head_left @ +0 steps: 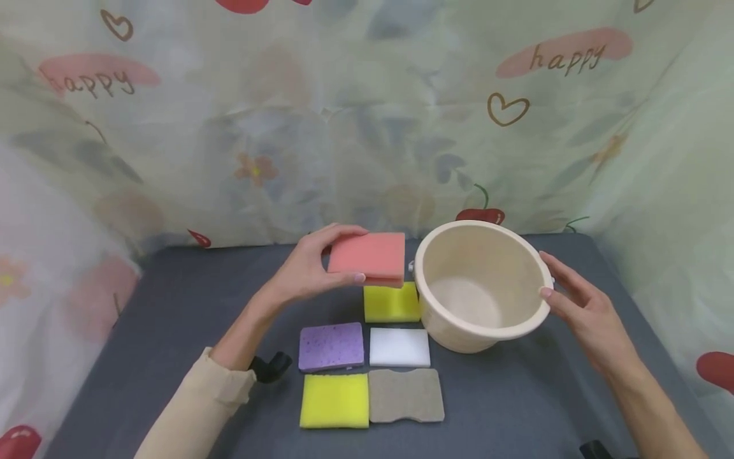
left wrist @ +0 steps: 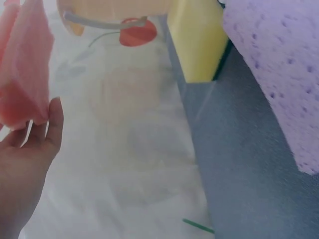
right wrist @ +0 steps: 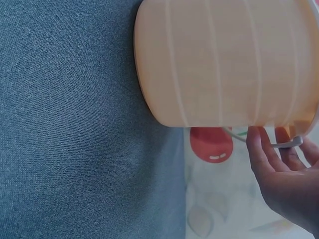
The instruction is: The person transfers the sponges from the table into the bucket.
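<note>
My left hand (head_left: pixel 306 264) pinches a pink sponge (head_left: pixel 368 254) between thumb and fingers, up to the left of a cream bucket (head_left: pixel 459 328). The left wrist view shows the same pink sponge (left wrist: pixel 27 64) on edge above the fingers. At the bucket's right side my right hand (head_left: pixel 585 306) grips the rim, thumb on the near side. Seen from the right wrist, the fingers of that hand (right wrist: pixel 284 169) are by the rim and the thin handle (right wrist: pixel 286 144). Inside, the bucket shows only its bare floor and wall.
Left of and in front of the bucket lie a yellow sponge (head_left: pixel 392 303), a purple sponge (head_left: pixel 331 347), a white sponge (head_left: pixel 399 347), another yellow sponge (head_left: pixel 335 401) and a grey sponge (head_left: pixel 406 396). A patterned curtain (head_left: pixel 344 140) hangs behind the dark table (head_left: pixel 516 408).
</note>
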Demonstrator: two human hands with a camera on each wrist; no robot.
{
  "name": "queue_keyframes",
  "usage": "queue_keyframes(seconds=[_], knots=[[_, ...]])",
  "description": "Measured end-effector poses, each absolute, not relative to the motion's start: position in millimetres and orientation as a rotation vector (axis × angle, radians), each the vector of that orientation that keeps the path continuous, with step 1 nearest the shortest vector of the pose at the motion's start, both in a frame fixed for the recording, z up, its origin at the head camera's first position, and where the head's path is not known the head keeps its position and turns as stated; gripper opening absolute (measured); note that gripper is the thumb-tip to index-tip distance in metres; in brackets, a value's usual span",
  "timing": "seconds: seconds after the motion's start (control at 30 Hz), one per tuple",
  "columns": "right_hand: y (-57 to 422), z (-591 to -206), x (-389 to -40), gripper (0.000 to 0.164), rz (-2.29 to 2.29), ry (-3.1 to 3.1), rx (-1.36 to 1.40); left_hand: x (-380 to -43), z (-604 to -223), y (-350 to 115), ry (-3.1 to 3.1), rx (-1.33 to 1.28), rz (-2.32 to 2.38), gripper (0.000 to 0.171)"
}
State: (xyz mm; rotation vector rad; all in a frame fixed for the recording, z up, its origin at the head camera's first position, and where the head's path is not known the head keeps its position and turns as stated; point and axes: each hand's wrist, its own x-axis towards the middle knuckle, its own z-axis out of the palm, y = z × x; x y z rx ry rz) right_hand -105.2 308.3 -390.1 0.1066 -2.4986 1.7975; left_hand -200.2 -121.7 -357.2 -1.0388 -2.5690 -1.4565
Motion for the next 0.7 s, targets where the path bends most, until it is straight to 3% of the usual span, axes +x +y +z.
queue_keyframes(seconds=[0.7], knots=[[309.7,-389.5,-105.8,0.059,1.762,-2.540,0.108,-211.4,-326.0,-73.3,-2.544,-1.142,-1.352,0.061]])
